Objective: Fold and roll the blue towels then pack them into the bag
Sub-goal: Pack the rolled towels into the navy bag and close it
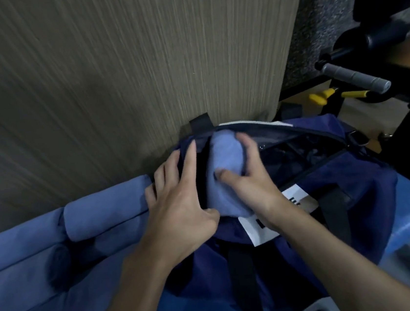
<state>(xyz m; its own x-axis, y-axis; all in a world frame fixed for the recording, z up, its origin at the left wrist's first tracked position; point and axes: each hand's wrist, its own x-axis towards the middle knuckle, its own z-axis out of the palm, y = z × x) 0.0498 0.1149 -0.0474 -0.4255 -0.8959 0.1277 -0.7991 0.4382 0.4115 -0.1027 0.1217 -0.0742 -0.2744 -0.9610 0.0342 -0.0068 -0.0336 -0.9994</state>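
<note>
The dark blue bag [333, 217] lies open before the person; at its left end the left hand [179, 204] rests with fingers nearly straight and spread on the rim, while the right hand [248, 176] curls thumb and fingers around a rolled towel [225, 163] half inside the opening. The towel looks soft and light, so I think it is best held around the middle, or the roll may loosen. More rolled towels [98, 213] wait just left of the bag, and the wooden table [111, 63] stretches behind it.
</note>
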